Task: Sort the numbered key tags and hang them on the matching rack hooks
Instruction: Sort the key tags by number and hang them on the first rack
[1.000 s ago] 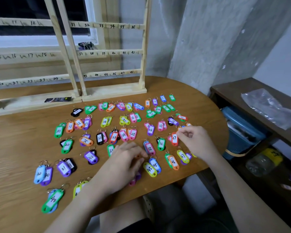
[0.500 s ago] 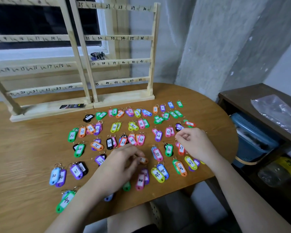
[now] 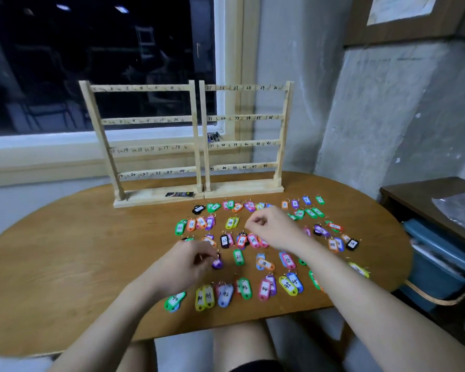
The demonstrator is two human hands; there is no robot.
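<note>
Several coloured numbered key tags (image 3: 238, 257) lie in rows on the oval wooden table (image 3: 65, 264). Two wooden racks stand side by side at the back: the left rack (image 3: 145, 120) and the right rack (image 3: 246, 117), their rails numbered by hand and with no tags on them. My left hand (image 3: 188, 261) pinches a purple key tag (image 3: 217, 263) near the middle of the spread. My right hand (image 3: 273, 229) hovers over the upper rows with its fingers curled into a pinch. No tag shows in it.
A small black packet (image 3: 179, 194) lies on the left rack's base. Binder clips (image 3: 213, 135) sit on the window sill behind. To the right of the table are a dark wooden shelf (image 3: 414, 191) holding a plastic bag (image 3: 459, 210), and a blue bin (image 3: 435, 264).
The view has tilted up and now takes in both racks whole. My right hand moved left from the right-hand tags to the middle rows. My left hand now pinches the purple tag.
</note>
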